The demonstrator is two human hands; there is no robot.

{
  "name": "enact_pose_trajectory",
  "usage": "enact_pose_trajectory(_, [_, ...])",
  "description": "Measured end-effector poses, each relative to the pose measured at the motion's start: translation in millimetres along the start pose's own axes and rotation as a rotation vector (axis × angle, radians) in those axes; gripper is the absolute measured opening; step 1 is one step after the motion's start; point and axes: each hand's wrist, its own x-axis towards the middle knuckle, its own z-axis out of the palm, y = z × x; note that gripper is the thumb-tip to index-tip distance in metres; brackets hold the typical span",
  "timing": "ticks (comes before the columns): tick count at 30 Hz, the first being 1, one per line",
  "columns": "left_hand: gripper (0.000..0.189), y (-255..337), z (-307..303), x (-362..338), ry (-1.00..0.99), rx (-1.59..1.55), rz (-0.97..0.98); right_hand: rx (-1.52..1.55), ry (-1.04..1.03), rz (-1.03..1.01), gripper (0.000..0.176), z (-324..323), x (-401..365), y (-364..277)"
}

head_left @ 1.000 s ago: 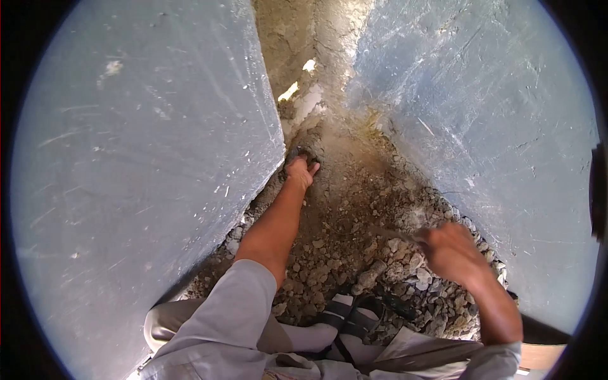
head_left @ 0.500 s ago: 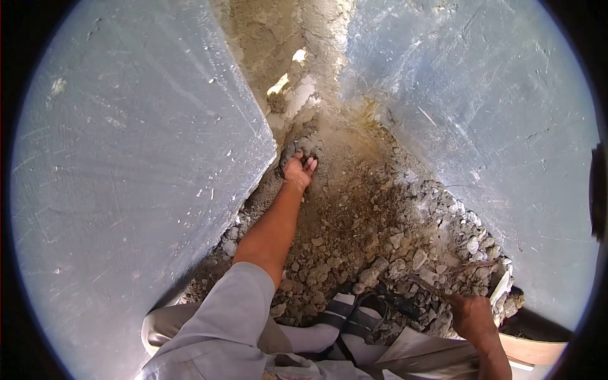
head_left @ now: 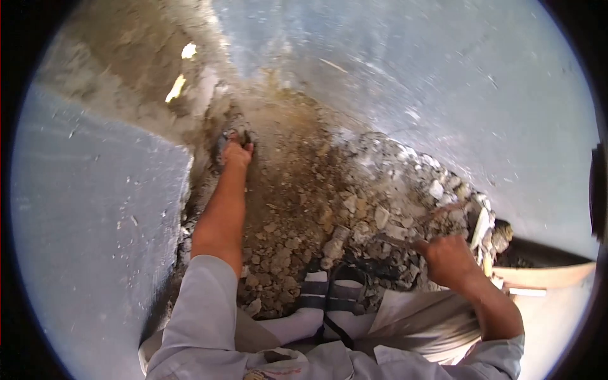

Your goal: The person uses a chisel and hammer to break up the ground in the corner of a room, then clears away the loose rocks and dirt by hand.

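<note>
My left hand [head_left: 238, 149] reaches into the narrow corner, its fingers curled around a dark grey lump [head_left: 246, 134] that they partly hide. Brown soil [head_left: 278, 152] lies beside it. Lower right, my right hand [head_left: 446, 256] is closed on the end of a thin, dark tool [head_left: 399, 241], whose tip points left over the broken stones [head_left: 354, 212]. The tool's exact shape is hard to make out against the rubble.
Grey-blue panels stand at the left [head_left: 95, 209] and right [head_left: 443, 76]. Two bright holes show in the rough wall [head_left: 139, 63]. My sandalled feet [head_left: 329, 294] are on the rubble. A curved tan rim [head_left: 544, 276] lies lower right.
The view has turned, so the corner and my left hand appear further left. My right hand appears higher and further left, with more of its forearm showing.
</note>
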Motion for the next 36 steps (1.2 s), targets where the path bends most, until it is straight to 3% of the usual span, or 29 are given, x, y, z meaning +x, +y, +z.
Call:
enact_pose_trajectory(4, [0.041, -2.1, 3.4, 29.0, 0.013, -0.076, -0.016, -0.035, -0.099, -0.016, 0.038, -13.9, 0.9, -9.5])
enact_pose_trajectory(5, [0.038, -4.6, -1.8, 31.9, -0.086, 0.006, 0.066, -0.027, -0.112, -0.011, 0.039, -13.6, 1.2, -11.4])
enact_pose_trajectory(8, [0.032, -6.4, 9.9, 2.7, 0.036, 0.03, 0.142, -0.033, -0.102, -0.03, 0.039, 7.3, 7.1, -4.7])
enact_pose_trajectory(11, [0.028, -12.5, -1.0, -33.1, -0.151, 0.244, 0.289, 0.013, -0.034, -0.063, 0.04, 18.2, 6.5, 0.9])
enact_pose_trajectory(13, [0.025, -26.3, -10.4, -69.9, -0.277, 0.222, 0.407, 0.006, -0.055, -0.05, 0.04, 13.6, 3.3, -1.8])
enact_pose_trajectory(15, [0.029, -41.8, -21.4, -105.0, -0.525, 0.265, 0.487, -0.011, -0.054, -0.058, 0.04, 11.8, 4.4, -5.0])
enact_pose_trajectory(16, [0.031, -52.2, -22.2, -130.8, -0.556, 0.298, 0.485, -0.022, -0.048, -0.059, 0.039, 14.0, 3.0, -3.9])
enact_pose_trajectory(17, [0.032, -60.3, -24.3, -145.1, -0.755, 0.426, 0.49, -0.033, -0.042, -0.057, 0.039, 16.2, 1.9, -3.0])
enact_pose_trajectory(18, [0.031, -77.7, -26.6, -165.1, -0.719, 0.545, 0.64, -0.029, -0.022, -0.06, 0.039, 18.9, 0.6, -3.5])
enact_pose_trajectory(19, [0.035, -81.3, -26.3, -207.3, -0.732, 0.726, 0.65, -0.023, -0.003, -0.059, 0.039, 21.6, -1.0, -4.3])
enact_pose_trajectory(20, [0.038, -105.6, -30.3, -205.2, -0.832, 0.799, 0.834, -0.017, 0.017, -0.055, 0.039, 23.4, -2.2, -5.0])
enact_pose_trajectory(22, [0.043, -126.7, -37.4, -255.6, -0.96, 0.877, 0.681, -0.045, 0.018, -0.079, 0.042, 24.8, -6.2, -7.3])
enact_pose_trajectory(24, [0.03, -148.3, -46.7, -278.4, -1.326, 0.779, 0.618, -0.085, -0.019, -0.092, 0.044, 25.3, -8.7, -10.1])
enact_pose_trajectory(27, [0.019, -136.1, -48.0, -275.6, -1.597, 1.208, 0.347, -0.072, -0.054, -0.133, 0.04, 2.2, -26.5, -21.0])
enact_pose_trajectory(30, [0.011, -120.6, -44.4, -223.3, -1.188, 1.025, 0.72, 0.011, 0.032, -0.077, 0.034, -16.9, -45.5, -11.2])
enact_pose_trajectory(31, [0.007, -109.7, -41.1, -199.9, -0.956, 0.968, 0.761, 0.142, 0.092, -0.056, 0.03, -17.7, -46.4, -4.9])
enact_pose_trajectory(32, [0.005, -104.5, -38.9, -166.1, -0.832, 0.672, 0.792, 0.216, 0.138, -0.054, 0.03, -22.4, -47.3, -3.3])
enact_pose_trajectory(33, [0.005, -96.9, -37.7, -118.6, -0.73, 0.561, 0.981, 0.289, 0.186, -0.053, 0.03, -29.9, -47.4, -1.4])
enact_pose_trajectory(34, [0.009, -77.7, -32.8, -87.8, -0.545, 0.474, 0.761, 0.36, 0.233, -0.052, 0.03, -35.2, -45.5, 0.5])
enact_pose_trajectory(36, [0.015, -55.4, -28.8, -28.0, -0.276, 0.687, 0.952, 0.439, 0.271, -0.054, 0.03, -39.7, -40.2, 0.7])
